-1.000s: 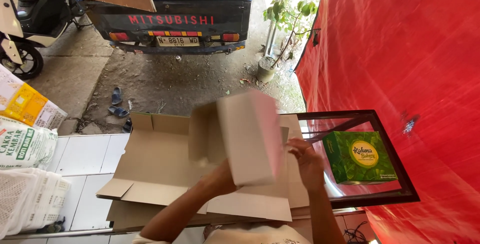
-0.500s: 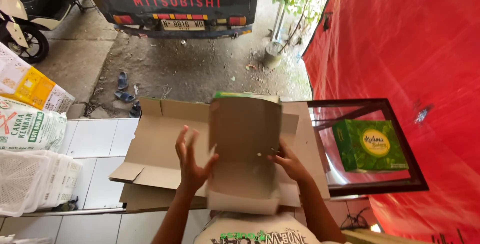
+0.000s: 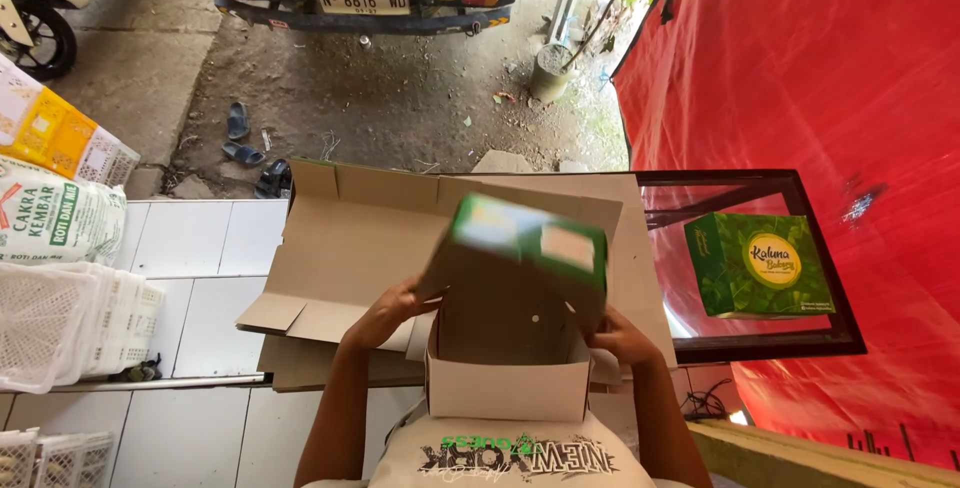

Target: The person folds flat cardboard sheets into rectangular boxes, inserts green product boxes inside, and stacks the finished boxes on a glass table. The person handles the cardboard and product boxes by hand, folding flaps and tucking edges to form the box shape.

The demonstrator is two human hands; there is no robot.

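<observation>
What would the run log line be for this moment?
left hand: holding green cardboard box | right hand: holding same box | box: half-folded, open | under it: flat cardboard sheets

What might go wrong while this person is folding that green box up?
The half-folded green box is held only at its sides by the left hand and right hand, so a flap may buckle or crease. It hangs over the stack of flat cardboard sheets, which could slide off the tiled counter if bumped.

1. Half-folded cardboard box (image 3: 510,333), green printed outside, plain brown inside.
2. Open side facing up, lid flap tilted back.
3. Held w/ both hands, above flattened brown cardboard.
</observation>
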